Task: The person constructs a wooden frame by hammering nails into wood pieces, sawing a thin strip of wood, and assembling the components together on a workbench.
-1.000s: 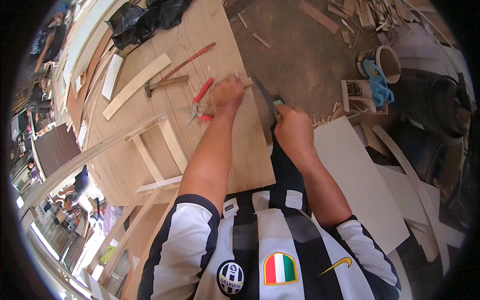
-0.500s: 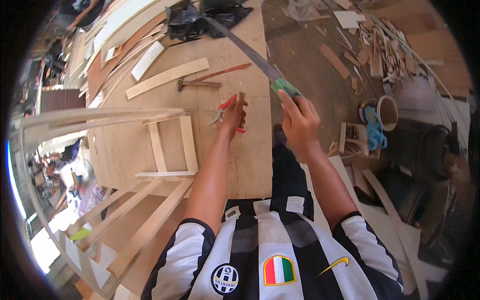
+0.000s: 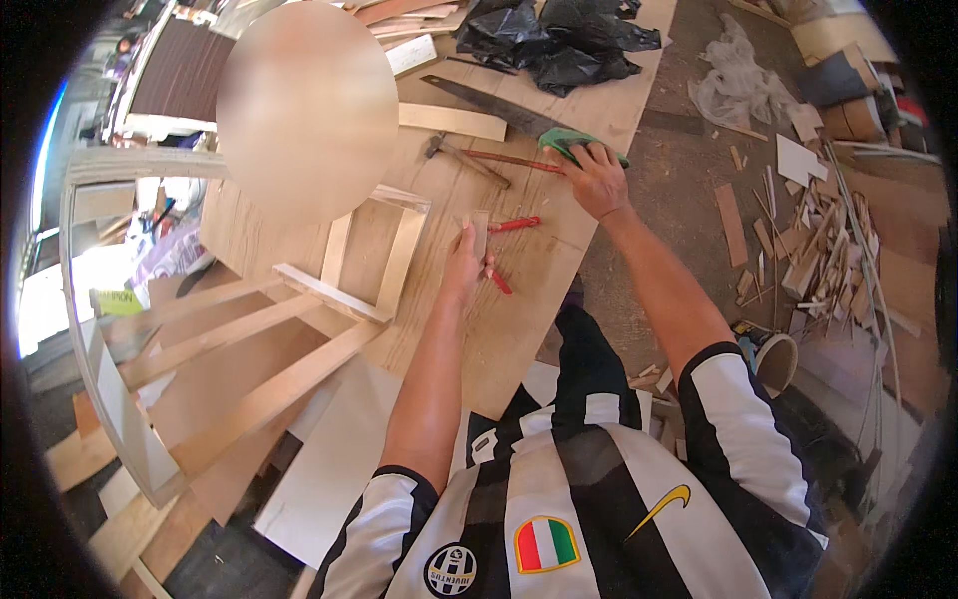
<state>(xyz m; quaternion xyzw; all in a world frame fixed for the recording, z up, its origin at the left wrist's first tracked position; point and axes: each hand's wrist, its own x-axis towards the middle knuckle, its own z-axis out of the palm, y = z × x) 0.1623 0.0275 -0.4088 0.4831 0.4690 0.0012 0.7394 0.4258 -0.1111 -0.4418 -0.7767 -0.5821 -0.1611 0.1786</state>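
In my left hand (image 3: 464,265) is a small flat piece of wood (image 3: 481,235), gripped between thumb and fingers. Red-handled pliers (image 3: 516,224) lie on the wooden work surface just beside that hand, partly hidden by it. My right hand (image 3: 599,182) has its fingers curled over the green handle of a handsaw (image 3: 489,103). The saw's long dark blade lies low over the surface and points away to the left. Between the hands and farther off are a hammer (image 3: 471,163) with a wooden handle and a thin red bar (image 3: 514,160).
A slatted wooden frame (image 3: 269,359) stands at my left. Black plastic bags (image 3: 559,45) and a pale board (image 3: 454,122) lie on the far part of the work surface (image 3: 539,299). Wood scraps (image 3: 808,250) and a bucket (image 3: 776,361) are on the floor at right. A blurred oval hides the far left.
The view has turned, and the table sits slanted in it. My right hand has brought the handsaw from over the right edge to low over the surface, near the hammer. My left hand keeps the wood piece.
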